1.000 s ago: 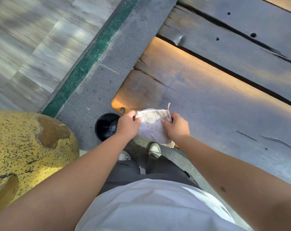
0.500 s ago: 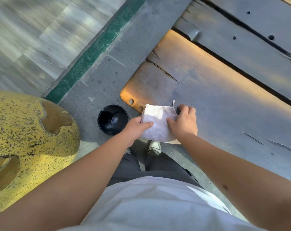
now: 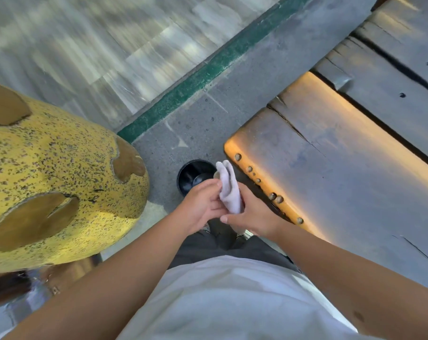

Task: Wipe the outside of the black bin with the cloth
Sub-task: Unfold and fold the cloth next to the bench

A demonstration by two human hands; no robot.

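On the grey paving, between the speckled yellow boulder-like form point(image 3: 56, 173) and the near corner of the wooden bench point(image 3: 330, 168), stood the black bin point(image 3: 190, 174), upright, its open mouth facing the camera and its inside dark and empty as far as could be seen. Above it and toward the bench, both of the person's hands met around the pale cloth point(image 3: 228, 187). The left hand point(image 3: 203, 204) pinched the cloth's near edge between thumb and fingertips. The right hand point(image 3: 254, 217) was cupped beneath it, fingers curled around the lower part, thumb stretched toward the left hand. The cloth was bunched into a narrow fold, two soft lobes standing above the fingers; it did not touch the bin.

No wiping had begun. The cloth looked light and limp, so it would probably work best wadded into the palm of one hand, not pinched at an edge. The bin seemed small, smooth-walled and likely light plastic, so it might slide or tip under a sideways stroke; a steadying grip on the rim with the free hand would suit, while the other pressed the cloth around the outer wall.
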